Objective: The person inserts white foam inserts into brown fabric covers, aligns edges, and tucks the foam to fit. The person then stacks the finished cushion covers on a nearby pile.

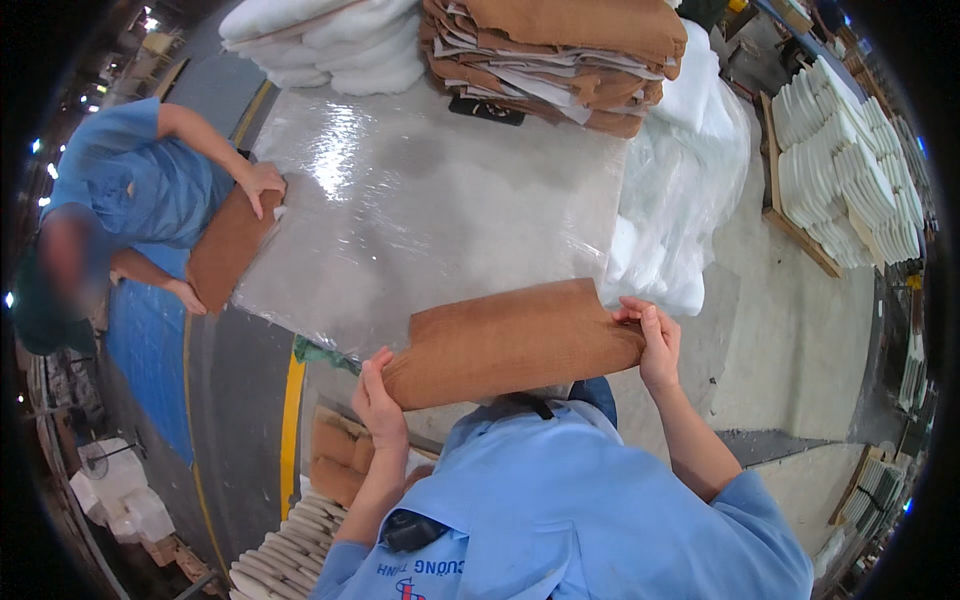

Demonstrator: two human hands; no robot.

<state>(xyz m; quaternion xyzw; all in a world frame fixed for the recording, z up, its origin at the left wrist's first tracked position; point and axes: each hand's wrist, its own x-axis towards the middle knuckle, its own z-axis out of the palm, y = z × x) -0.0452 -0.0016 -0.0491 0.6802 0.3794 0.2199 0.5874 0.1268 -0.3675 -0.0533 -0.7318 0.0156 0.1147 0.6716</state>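
A brown fabric-covered cushion [510, 340] spans the space between my two hands, in front of my chest at the near edge of the table. My left hand [380, 405] grips its left end, with the thumb and fingers at the corner. At the other end, my right hand [655, 345] pinches the right corner, fingers on top. The cushion's far edge lies over the plastic-wrapped tabletop [430, 220]. What is under the cushion is hidden.
A tall stack of brown fabric covers [560, 60] stands at the table's far side, beside piled white pads [330, 45]. Across at the left, a co-worker [150, 190] holds another brown cushion [232, 245]. White pads on a pallet [840, 160] stand at the right.
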